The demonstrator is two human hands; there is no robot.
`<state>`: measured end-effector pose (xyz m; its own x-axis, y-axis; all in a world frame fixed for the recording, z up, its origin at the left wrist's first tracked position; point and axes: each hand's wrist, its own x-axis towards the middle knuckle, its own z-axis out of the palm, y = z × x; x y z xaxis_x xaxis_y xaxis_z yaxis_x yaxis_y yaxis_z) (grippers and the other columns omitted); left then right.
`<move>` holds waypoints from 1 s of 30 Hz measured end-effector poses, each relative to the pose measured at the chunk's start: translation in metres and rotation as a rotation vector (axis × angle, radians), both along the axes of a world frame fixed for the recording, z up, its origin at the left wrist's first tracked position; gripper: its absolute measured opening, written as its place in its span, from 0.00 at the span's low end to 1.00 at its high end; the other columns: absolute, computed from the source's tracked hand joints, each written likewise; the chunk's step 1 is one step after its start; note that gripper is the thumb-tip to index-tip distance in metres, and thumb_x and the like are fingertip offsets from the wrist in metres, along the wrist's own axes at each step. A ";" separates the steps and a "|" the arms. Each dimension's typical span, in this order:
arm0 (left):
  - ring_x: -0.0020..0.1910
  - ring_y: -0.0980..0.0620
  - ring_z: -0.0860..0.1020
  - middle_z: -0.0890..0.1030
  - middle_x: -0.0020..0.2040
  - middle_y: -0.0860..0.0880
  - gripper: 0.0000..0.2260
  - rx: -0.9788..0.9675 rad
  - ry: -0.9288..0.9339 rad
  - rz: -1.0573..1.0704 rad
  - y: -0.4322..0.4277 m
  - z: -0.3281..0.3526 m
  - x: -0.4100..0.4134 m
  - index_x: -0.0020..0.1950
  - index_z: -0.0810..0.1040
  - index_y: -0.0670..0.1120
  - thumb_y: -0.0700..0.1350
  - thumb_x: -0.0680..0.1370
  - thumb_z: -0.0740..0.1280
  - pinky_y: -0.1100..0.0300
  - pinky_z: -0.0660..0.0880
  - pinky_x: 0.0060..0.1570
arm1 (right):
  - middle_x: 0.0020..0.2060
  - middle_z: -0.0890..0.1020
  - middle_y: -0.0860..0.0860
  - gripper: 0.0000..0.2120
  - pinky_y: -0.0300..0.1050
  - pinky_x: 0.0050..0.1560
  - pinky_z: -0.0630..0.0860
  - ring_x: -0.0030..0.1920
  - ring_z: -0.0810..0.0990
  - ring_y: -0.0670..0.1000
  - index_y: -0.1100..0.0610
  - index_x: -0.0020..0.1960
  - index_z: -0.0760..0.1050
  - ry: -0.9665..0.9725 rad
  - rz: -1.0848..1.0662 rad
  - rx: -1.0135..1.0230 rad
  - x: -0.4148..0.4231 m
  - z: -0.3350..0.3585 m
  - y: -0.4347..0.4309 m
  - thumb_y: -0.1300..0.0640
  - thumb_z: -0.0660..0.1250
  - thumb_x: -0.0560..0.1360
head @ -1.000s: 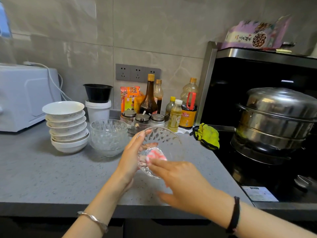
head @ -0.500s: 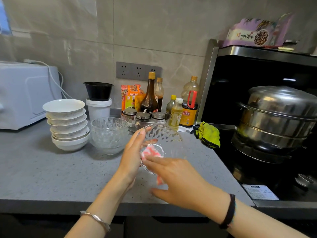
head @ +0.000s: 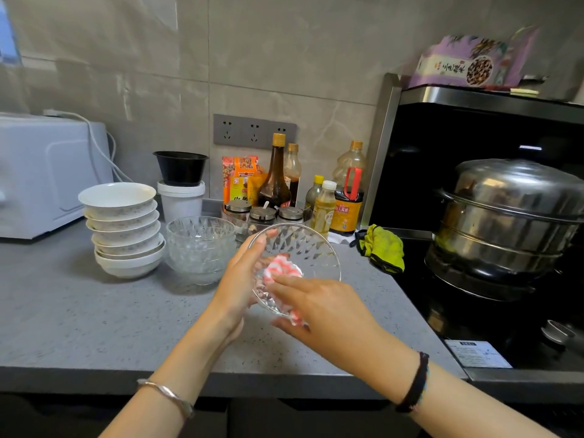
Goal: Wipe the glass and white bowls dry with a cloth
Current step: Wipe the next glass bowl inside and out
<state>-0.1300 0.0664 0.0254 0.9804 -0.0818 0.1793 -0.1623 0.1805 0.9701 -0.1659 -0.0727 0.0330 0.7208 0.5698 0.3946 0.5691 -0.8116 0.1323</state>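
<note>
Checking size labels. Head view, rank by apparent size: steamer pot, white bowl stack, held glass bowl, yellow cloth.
1. steamer pot
2. white bowl stack and held glass bowl: alike; bowl nearer
3. yellow cloth

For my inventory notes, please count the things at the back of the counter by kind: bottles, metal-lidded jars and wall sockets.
Bottles: 5
Metal-lidded jars: 3
Wall sockets: 3
Total: 11
</note>
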 end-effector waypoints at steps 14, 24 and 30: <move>0.57 0.46 0.80 0.83 0.57 0.44 0.40 0.270 0.044 -0.373 0.022 0.004 -0.003 0.64 0.77 0.43 0.74 0.69 0.59 0.50 0.71 0.64 | 0.42 0.86 0.50 0.08 0.39 0.48 0.79 0.46 0.84 0.48 0.53 0.44 0.83 0.967 0.135 0.843 -0.001 0.059 -0.030 0.60 0.75 0.66; 0.48 0.43 0.82 0.83 0.51 0.40 0.26 -0.089 0.008 -0.272 0.012 -0.007 -0.010 0.44 0.84 0.46 0.66 0.58 0.76 0.51 0.78 0.55 | 0.26 0.78 0.49 0.13 0.38 0.44 0.77 0.30 0.77 0.46 0.63 0.55 0.79 1.005 0.046 1.469 0.016 0.053 -0.040 0.56 0.64 0.77; 0.45 0.46 0.70 0.72 0.49 0.44 0.29 -0.303 0.101 -0.096 0.007 -0.008 -0.008 0.53 0.75 0.50 0.66 0.62 0.76 0.54 0.67 0.46 | 0.55 0.83 0.49 0.15 0.39 0.53 0.79 0.55 0.82 0.47 0.51 0.65 0.75 0.591 0.192 1.540 0.011 0.050 -0.044 0.53 0.56 0.81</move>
<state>-0.1377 0.0736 0.0175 0.9848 -0.1325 0.1120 -0.0364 0.4733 0.8801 -0.1554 -0.1166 0.0825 0.9363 0.0231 0.3506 0.3459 0.1147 -0.9312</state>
